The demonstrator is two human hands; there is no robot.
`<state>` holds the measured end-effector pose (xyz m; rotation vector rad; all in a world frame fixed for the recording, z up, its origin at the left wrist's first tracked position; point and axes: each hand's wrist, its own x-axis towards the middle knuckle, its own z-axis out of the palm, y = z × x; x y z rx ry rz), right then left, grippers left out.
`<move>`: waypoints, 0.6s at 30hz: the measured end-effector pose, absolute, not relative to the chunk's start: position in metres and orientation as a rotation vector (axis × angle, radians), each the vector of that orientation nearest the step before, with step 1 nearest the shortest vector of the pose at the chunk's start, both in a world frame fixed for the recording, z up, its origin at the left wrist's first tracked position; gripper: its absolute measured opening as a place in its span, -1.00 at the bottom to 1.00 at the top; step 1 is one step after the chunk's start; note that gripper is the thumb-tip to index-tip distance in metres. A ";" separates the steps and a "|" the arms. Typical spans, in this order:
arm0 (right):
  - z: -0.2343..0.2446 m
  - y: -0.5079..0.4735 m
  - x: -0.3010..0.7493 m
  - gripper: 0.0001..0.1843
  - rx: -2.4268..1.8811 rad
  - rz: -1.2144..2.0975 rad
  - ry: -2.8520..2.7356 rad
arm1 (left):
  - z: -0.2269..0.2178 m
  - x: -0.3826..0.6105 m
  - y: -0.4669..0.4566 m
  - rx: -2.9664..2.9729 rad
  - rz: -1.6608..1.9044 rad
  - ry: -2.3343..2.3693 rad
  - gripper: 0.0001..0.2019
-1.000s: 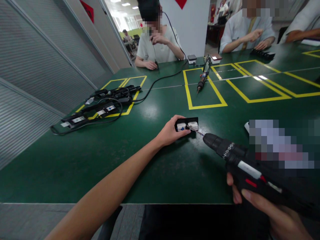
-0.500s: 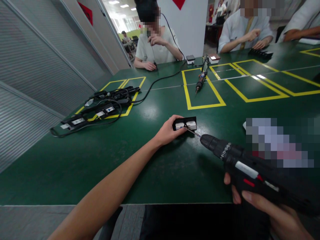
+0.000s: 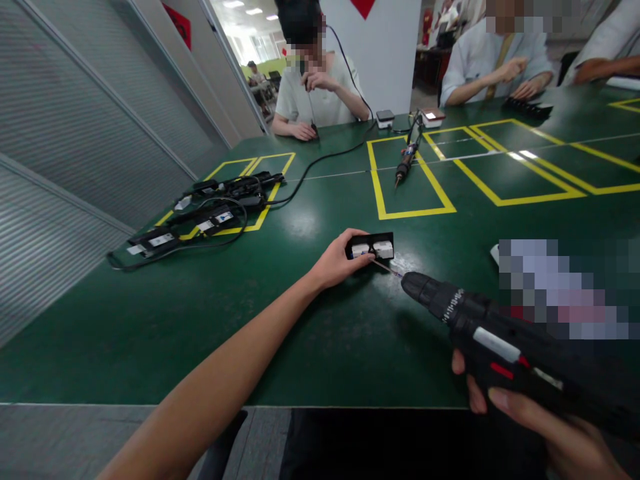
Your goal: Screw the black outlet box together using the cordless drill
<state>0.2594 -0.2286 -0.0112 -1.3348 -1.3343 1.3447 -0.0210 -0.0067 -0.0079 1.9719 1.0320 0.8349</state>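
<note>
My left hand (image 3: 343, 260) is closed around the left end of a small black casing (image 3: 389, 239) with two white blocks inside, resting at mid-table. My right hand (image 3: 525, 413) grips the handle of a black cordless drill (image 3: 480, 320) with red and silver marks. The drill points to the left, and its long thin bit (image 3: 387, 268) reaches the casing near my left thumb. Whether the tip sits in a screw is too small to tell.
Black parts with cables (image 3: 220, 207) lie at the left. A soldering-iron-like tool (image 3: 407, 160) rests inside a yellow tape frame (image 3: 417, 215). A blurred-out object (image 3: 555, 287) lies right of the drill. Co-workers (image 3: 320, 87) sit across the green table (image 3: 200, 340).
The view has shifted slightly, so the background sits a little further right. Both hands keep their holds, and the bit stays at the casing.
</note>
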 end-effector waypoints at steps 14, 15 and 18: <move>0.006 -0.220 0.248 -0.72 -1.145 1.495 -1.134 | -0.005 -0.017 -0.010 1.947 0.834 1.119 -0.57; 0.007 -0.220 0.248 -0.73 -1.143 1.483 -1.159 | -0.004 -0.017 -0.010 1.948 0.831 1.120 -0.57; 0.008 -0.219 0.247 -0.74 -1.143 1.456 -1.204 | -0.004 -0.017 -0.011 1.949 0.829 1.117 -0.58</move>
